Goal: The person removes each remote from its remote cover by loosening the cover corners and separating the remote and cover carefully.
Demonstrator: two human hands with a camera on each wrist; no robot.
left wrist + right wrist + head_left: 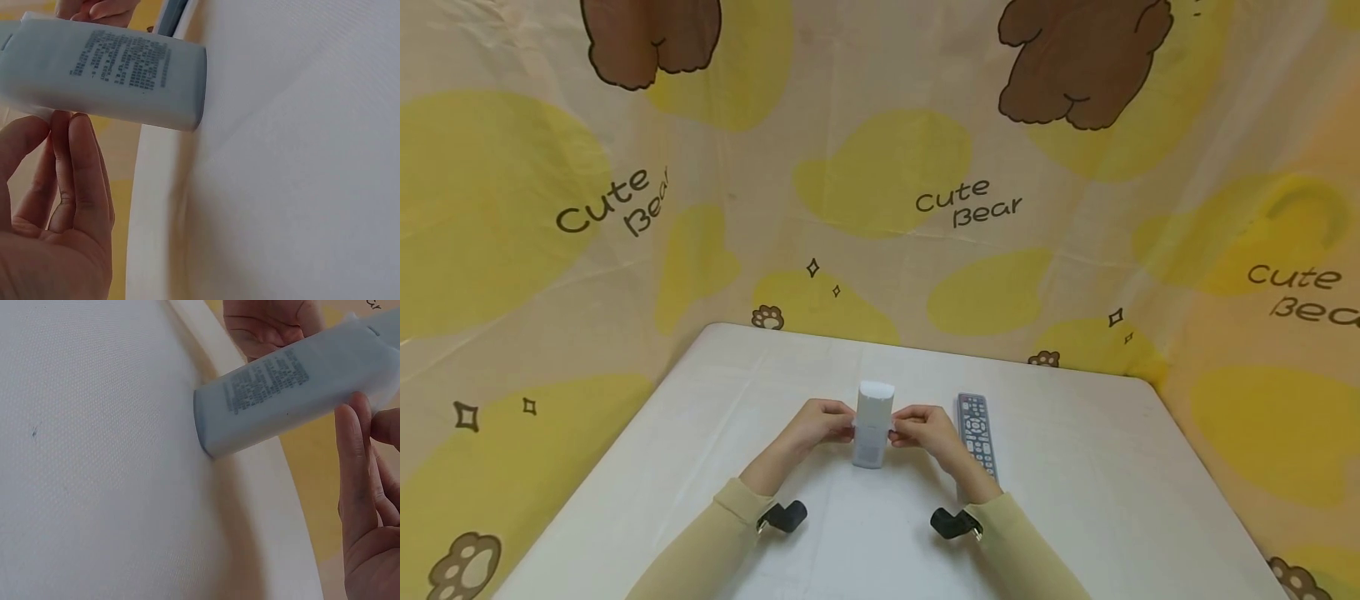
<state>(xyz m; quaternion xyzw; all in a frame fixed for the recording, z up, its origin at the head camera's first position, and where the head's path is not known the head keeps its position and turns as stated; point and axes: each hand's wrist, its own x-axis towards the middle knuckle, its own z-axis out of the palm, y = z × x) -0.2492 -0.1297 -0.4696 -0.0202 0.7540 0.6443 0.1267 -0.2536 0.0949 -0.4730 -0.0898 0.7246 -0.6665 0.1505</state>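
A white slab that looks like a remote control (876, 402) stands upright over the table, its upper part bare. A translucent sleeve (870, 452) covers the lower part. Through it, small printed text shows in both wrist views. My left hand (820, 422) pinches one side of the sleeve's upper edge between thumb and fingers. On the opposite side, my right hand (927, 428) pinches the sleeve (262, 394) likewise. The lower end is at or just above the tabletop; contact is hard to tell.
A grey remote control (975, 425) with many buttons lies right of the hands, partly hidden by the right forearm. The white table (1075, 467) has rounded back corners and meets a patterned cloth (880, 183) behind. Black wrist cameras (787, 517) sit at both cuffs.
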